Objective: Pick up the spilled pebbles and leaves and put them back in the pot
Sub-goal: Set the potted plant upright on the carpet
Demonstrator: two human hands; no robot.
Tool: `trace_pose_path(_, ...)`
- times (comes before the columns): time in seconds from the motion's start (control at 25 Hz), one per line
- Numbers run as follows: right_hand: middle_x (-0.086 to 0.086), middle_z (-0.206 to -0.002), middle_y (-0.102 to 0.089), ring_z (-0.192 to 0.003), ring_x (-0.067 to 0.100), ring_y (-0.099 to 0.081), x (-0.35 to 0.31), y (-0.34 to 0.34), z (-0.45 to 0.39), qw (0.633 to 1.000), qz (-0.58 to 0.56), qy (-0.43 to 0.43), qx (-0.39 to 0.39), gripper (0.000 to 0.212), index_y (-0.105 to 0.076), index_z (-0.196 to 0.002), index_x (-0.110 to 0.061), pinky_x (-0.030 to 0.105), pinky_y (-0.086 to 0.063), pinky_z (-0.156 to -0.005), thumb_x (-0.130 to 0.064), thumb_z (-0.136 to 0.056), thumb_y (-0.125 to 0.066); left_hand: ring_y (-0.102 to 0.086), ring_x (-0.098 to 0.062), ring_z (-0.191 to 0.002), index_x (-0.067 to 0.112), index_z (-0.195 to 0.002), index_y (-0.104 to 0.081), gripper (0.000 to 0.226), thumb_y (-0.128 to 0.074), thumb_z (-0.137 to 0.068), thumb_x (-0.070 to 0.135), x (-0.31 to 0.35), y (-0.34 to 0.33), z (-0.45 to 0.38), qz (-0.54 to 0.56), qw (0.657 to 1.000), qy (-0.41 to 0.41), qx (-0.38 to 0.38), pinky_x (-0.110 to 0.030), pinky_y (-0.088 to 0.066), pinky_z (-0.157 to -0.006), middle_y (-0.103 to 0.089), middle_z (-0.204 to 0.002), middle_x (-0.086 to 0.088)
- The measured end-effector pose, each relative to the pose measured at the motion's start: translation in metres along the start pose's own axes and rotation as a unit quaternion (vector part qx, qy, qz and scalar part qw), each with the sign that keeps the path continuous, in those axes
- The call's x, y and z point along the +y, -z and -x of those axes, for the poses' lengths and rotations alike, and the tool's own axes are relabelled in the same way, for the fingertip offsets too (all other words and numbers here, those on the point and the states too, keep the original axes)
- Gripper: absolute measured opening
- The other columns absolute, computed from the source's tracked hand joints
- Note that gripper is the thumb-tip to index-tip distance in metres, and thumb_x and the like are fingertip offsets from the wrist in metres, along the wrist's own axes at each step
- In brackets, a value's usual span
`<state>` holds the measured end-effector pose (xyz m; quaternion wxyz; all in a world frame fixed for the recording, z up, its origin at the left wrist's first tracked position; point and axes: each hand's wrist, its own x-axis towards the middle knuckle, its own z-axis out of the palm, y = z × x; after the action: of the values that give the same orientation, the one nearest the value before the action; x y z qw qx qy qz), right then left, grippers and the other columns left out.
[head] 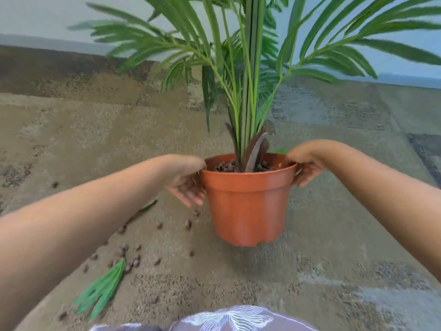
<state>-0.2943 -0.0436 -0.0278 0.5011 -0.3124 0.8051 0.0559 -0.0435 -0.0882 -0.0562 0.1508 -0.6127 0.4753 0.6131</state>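
An orange plastic pot (248,204) with a tall green palm plant (248,75) stands upright on the floor, brown pebbles showing inside its rim. My left hand (188,180) grips the pot's left rim and my right hand (305,168) grips its right rim. Spilled brown pebbles (128,255) lie scattered on the floor to the pot's lower left. A loose green leaf (102,289) lies near my left forearm. A second thin leaf (148,206) shows partly under my left arm.
The floor (334,235) is rough speckled concrete in tan and grey patches. A pale wall (47,17) runs along the back. Patterned fabric on my lap (229,318) fills the bottom edge. Palm fronds spread wide overhead.
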Motion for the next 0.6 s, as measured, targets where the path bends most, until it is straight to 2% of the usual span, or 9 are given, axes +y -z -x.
trace_pose_path(0.08, 0.008, -0.062, -0.065, -0.036, 0.012, -0.061, -0.006, 0.002, 0.001, 0.997, 0.074, -0.026, 0.003, 0.032, -0.056, -0.076, -0.006, 0.02, -0.049, -0.035, -0.023, -0.097, -0.039, -0.068, -0.02, -0.047, 0.006, -0.075, -0.056, 0.037, -0.033, -0.09, 0.031, 0.004, 0.004, 0.003, -0.044, 0.999, 0.025, -0.019, -0.029, -0.055, -0.045, -0.067, -0.049, -0.006)
trace_pose_path(0.16, 0.003, -0.043, -0.06, -0.03, 0.008, -0.055, -0.008, 0.0, 0.008, 0.993, 0.109, -0.03, 0.018, 0.036, -0.056, -0.071, -0.009, 0.015, -0.045, -0.034, -0.027, -0.097, -0.039, -0.066, -0.018, -0.044, 0.007, -0.072, -0.057, 0.036, -0.032, -0.089, 0.027, 0.001, 0.0, 0.01, -0.025, 0.999, 0.023, -0.015, -0.027, -0.055, -0.044, -0.065, -0.047, -0.005)
trace_pose_path(0.28, 0.0, -0.034, -0.053, -0.024, 0.007, -0.045, 0.004, -0.006, 0.015, 0.996, 0.077, -0.011, 0.042, 0.037, -0.054, -0.069, -0.01, 0.011, -0.041, -0.034, -0.028, -0.097, -0.038, -0.064, -0.02, -0.039, -0.001, -0.086, -0.057, 0.038, -0.028, -0.093, 0.023, -0.005, -0.011, 0.018, 0.027, 0.999, 0.008, 0.024, -0.028, -0.053, -0.038, -0.063, -0.043, -0.01)
trace_pose_path(0.4, 0.002, -0.034, -0.048, -0.021, 0.006, -0.038, 0.019, -0.017, 0.018, 0.997, -0.005, 0.037, 0.067, 0.034, -0.05, -0.071, -0.007, 0.015, -0.043, -0.032, -0.022, -0.099, -0.037, -0.062, -0.021, -0.034, -0.004, -0.103, -0.051, 0.038, -0.024, -0.096, 0.022, -0.007, -0.023, 0.029, 0.022, 0.998, -0.01, 0.063, -0.032, -0.052, -0.034, -0.061, -0.039, -0.012)
trace_pose_path(0.52, 0.008, -0.047, -0.046, -0.021, 0.008, -0.039, 0.023, -0.024, 0.019, 0.991, -0.069, 0.088, 0.075, 0.028, -0.046, -0.076, -0.003, 0.026, -0.05, -0.033, -0.014, -0.099, -0.035, -0.061, -0.02, -0.033, -0.006, -0.103, -0.049, 0.036, -0.023, -0.098, 0.019, -0.01, -0.022, 0.039, 0.017, 0.994, -0.039, 0.1, -0.035, -0.055, -0.038, -0.059, -0.037, -0.013)
trace_pose_path(0.6, 0.007, -0.036, -0.044, -0.02, 0.009, -0.04, 0.013, -0.024, 0.02, 0.983, -0.092, 0.118, 0.104, 0.026, -0.045, -0.075, -0.001, 0.031, -0.05, -0.031, -0.009, -0.098, -0.036, -0.06, -0.02, -0.032, -0.005, -0.102, -0.048, 0.034, -0.023, -0.098, 0.018, -0.008, -0.013, 0.046, 0.017, 0.989, -0.063, 0.131, -0.032, -0.053, -0.035, -0.058, -0.035, -0.013)
